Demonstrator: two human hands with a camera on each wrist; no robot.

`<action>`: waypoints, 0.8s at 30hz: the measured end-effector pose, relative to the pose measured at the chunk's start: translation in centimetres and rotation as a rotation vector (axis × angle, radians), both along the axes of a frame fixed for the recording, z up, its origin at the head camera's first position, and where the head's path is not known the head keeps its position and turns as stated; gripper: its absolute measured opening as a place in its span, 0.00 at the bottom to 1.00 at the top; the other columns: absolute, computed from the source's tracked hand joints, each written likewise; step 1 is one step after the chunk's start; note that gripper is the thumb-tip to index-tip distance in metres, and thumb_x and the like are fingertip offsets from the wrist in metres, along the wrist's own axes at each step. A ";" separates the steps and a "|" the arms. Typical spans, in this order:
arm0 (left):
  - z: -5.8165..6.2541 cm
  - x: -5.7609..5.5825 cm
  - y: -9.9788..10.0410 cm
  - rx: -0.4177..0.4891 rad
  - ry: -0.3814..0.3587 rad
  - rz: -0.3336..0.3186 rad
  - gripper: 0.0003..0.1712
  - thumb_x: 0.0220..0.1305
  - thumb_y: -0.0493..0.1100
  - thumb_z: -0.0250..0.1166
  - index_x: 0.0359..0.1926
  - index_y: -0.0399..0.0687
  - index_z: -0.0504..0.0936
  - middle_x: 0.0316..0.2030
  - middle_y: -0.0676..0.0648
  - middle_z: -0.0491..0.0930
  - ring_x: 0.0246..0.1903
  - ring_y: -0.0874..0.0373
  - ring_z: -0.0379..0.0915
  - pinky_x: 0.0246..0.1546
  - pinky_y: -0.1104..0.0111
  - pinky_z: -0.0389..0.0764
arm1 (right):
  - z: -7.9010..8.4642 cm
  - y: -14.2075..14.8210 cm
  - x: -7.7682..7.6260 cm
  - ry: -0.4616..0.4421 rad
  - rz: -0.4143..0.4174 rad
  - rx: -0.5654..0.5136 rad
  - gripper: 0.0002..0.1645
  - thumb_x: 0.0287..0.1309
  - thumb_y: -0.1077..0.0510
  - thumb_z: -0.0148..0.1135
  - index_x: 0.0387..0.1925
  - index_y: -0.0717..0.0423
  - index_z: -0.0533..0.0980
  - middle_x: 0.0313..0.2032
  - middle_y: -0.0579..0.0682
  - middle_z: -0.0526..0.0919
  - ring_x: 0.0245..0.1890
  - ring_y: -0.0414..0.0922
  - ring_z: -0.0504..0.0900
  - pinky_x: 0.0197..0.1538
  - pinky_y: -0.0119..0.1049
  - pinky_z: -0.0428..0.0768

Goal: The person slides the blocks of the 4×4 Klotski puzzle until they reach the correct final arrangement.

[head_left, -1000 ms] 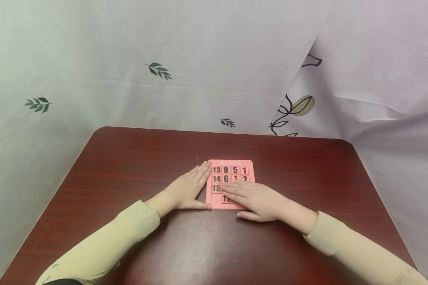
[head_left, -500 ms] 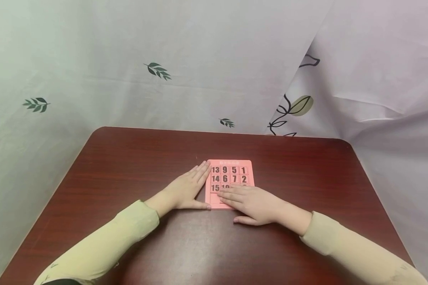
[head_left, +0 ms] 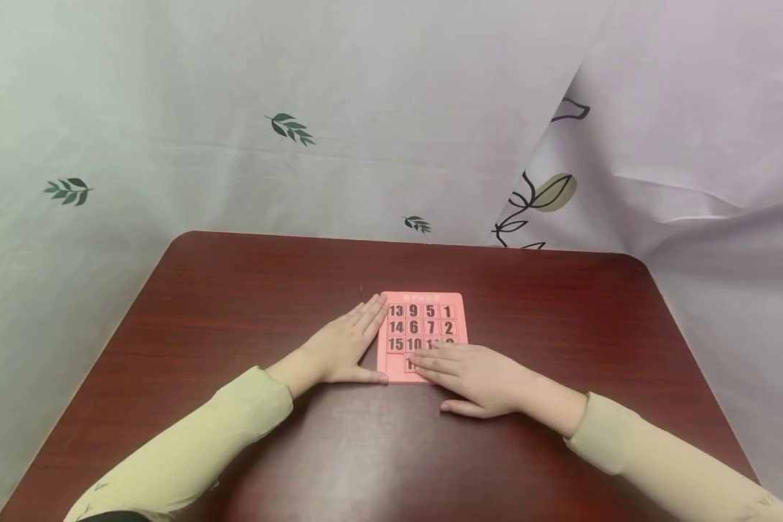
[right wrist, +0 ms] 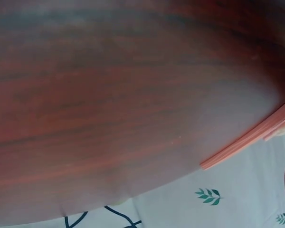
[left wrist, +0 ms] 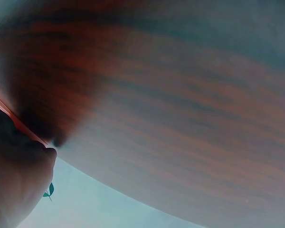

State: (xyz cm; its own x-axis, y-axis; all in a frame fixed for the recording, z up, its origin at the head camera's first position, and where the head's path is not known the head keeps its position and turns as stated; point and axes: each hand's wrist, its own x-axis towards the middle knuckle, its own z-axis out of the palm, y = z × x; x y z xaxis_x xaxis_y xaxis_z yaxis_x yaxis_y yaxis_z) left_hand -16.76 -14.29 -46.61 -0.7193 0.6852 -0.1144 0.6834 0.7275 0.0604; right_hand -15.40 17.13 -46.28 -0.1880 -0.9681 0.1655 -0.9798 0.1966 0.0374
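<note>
A pink number slide puzzle (head_left: 382,360) lies flat on the table. Its visible tiles include 13, 9, 5, 1 in the far row, then 14, 6, 7, 2, then 15 and 10; the near-left slot holds no tile. Along the puzzle's left side rests my left hand (head_left: 346,349), fingers straight at the edge and thumb at the near-left corner. My right hand (head_left: 481,375) reaches over the near-right part with straight fingers, fingertips on the near-row tiles, which it mostly hides. In the right wrist view only the puzzle's edge (right wrist: 249,137) shows.
The dark red wooden table (head_left: 267,283) has rounded far corners. Behind and around it hangs a pale curtain (head_left: 365,109) with leaf prints.
My right hand shifts slightly left, then back right and toward me, uncovering the 10 tile and part of its row. My left hand stays at the puzzle's left edge.
</note>
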 end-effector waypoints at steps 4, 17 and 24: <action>0.2 0.1 0.0 0.012 0.006 -0.004 0.73 0.62 0.81 0.61 0.83 0.29 0.47 0.85 0.31 0.42 0.85 0.40 0.41 0.86 0.53 0.54 | -0.2 -0.2 0.0 -0.011 0.010 -0.007 0.41 0.70 0.41 0.65 0.75 0.61 0.71 0.74 0.54 0.77 0.74 0.50 0.76 0.75 0.46 0.77; 0.0 0.0 0.2 -0.012 -0.007 0.001 0.73 0.63 0.82 0.59 0.84 0.30 0.44 0.85 0.32 0.39 0.86 0.41 0.38 0.86 0.54 0.51 | -0.1 -1.6 0.1 -0.065 -0.016 0.027 0.44 0.72 0.38 0.62 0.78 0.58 0.67 0.77 0.52 0.72 0.78 0.50 0.72 0.78 0.46 0.73; 0.0 0.0 0.1 0.009 0.008 -0.002 0.73 0.62 0.81 0.61 0.83 0.29 0.46 0.85 0.31 0.42 0.85 0.40 0.42 0.85 0.53 0.54 | -0.5 1.3 0.4 -0.060 -0.075 -0.051 0.44 0.68 0.41 0.67 0.77 0.56 0.68 0.76 0.52 0.73 0.77 0.49 0.72 0.77 0.47 0.72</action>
State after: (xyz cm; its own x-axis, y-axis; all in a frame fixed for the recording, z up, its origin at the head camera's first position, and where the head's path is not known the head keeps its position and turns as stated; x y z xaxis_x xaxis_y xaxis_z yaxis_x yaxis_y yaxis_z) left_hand -16.75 -14.22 -46.57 -0.7186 0.6879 -0.1020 0.6857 0.7253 0.0613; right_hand -15.02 18.48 -46.79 -0.2705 -0.9415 0.2009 -0.9624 0.2695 -0.0328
